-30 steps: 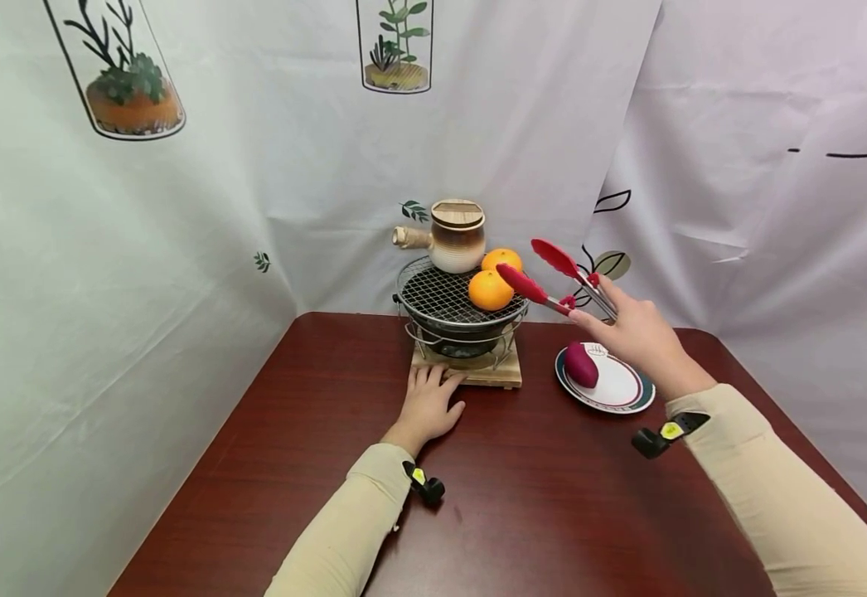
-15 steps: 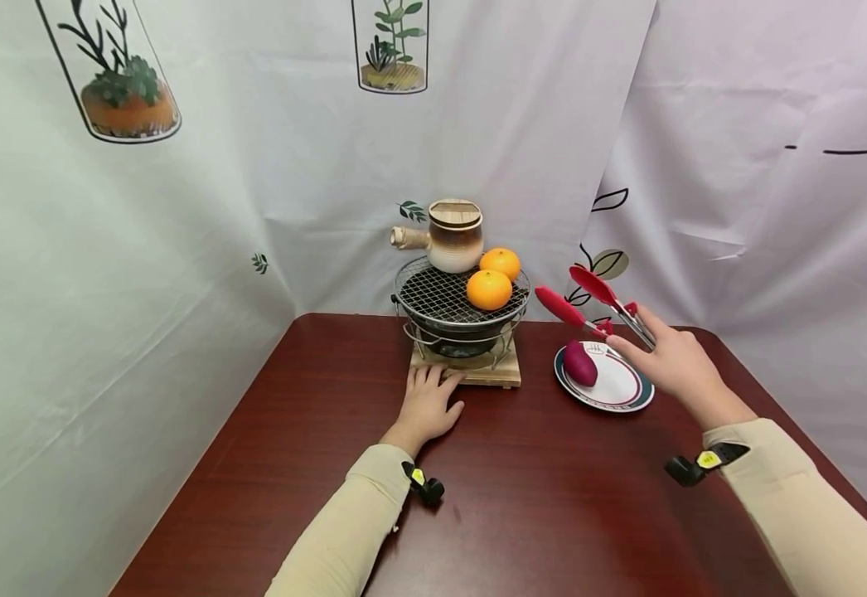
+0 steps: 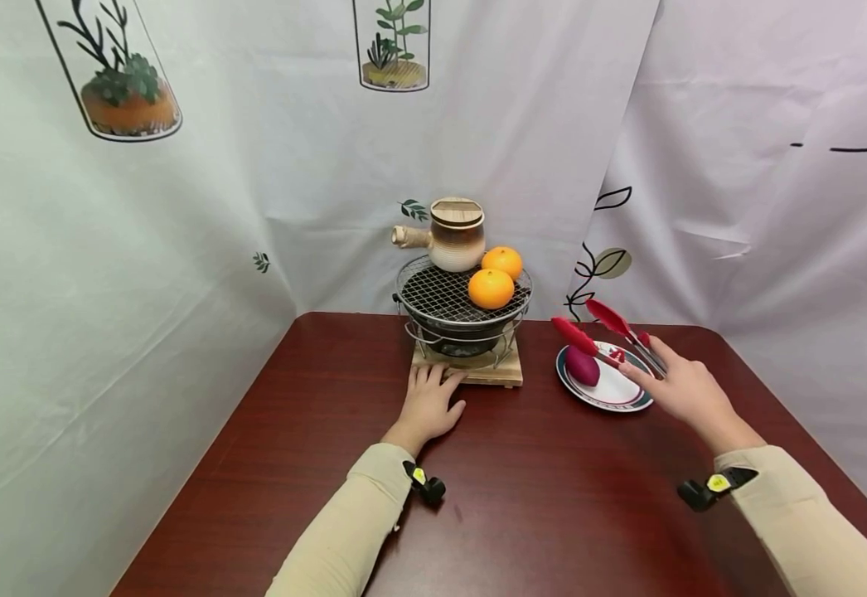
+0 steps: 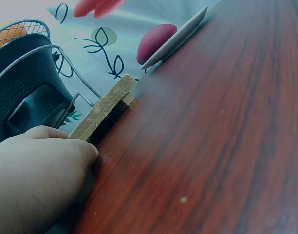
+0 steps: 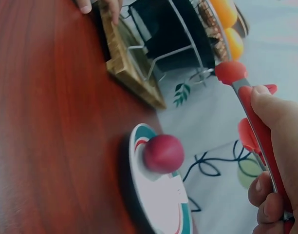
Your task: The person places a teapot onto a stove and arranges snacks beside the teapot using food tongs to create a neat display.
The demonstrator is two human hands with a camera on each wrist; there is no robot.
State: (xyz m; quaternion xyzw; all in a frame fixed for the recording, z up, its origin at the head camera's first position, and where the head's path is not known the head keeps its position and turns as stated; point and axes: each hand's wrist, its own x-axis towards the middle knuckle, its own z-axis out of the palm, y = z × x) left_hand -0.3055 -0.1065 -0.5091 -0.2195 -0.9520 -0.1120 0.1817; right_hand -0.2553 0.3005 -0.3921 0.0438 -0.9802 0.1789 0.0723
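My right hand [image 3: 690, 394] grips a pair of red-tipped tongs [image 5: 258, 119], their two heads spread with nothing between them. In the head view the tongs' tips hang over the far left part of a white plate [image 3: 616, 390] with a green rim. On that plate lies a purple-red, egg-shaped piece of produce [image 5: 163, 153]; its exact kind is unclear. My left hand [image 3: 426, 406] rests with spread fingers at the front edge of a wooden board [image 3: 504, 375]. A round black grill [image 3: 452, 332] with a wire mesh top stands on the board.
Two orange citrus fruits [image 3: 491, 288] sit at the right of the mesh. Behind them stands a lidded clay pot [image 3: 457, 245], its handle pointing left. A dark red table [image 3: 478, 514] carries everything, and white printed cloth [image 3: 329, 166] hangs close behind and at the sides.
My right hand has carried the tongs right and down, away from the oranges to above the plate. The tongs hold nothing throughout. My left hand has stayed at the board.
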